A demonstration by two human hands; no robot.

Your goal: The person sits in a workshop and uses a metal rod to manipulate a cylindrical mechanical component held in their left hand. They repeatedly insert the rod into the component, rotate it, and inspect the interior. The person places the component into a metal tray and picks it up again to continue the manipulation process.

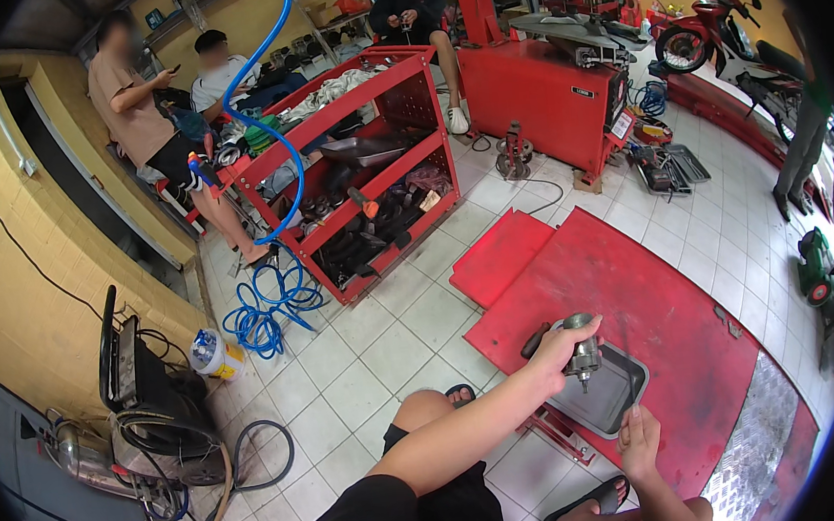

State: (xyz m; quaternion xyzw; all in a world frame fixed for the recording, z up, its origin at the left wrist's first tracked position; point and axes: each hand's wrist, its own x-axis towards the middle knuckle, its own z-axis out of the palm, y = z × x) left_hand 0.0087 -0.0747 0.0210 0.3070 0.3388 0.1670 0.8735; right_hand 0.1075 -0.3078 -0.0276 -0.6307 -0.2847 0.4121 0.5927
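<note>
My left hand (561,352) is closed around a grey metal cylindrical part (581,357), which looks like a small motor body with a thin shaft pointing down. It is held above a shallow grey metal tray (629,366) on the red lift platform (680,367). Close to the tray's near right corner, my right hand (637,442) is raised with its fingers curled together. Whether anything small sits in those fingers is hidden. A dark-handled tool (535,339) lies on the platform just behind my left hand, partly covered.
A red tool cart (365,279) full of parts stands ahead, with a coiled blue air hose (270,316) beside it. At left are a white bucket (215,355) and a black machine (142,380) with cables. Several people and a red motorcycle (712,31) are farther back.
</note>
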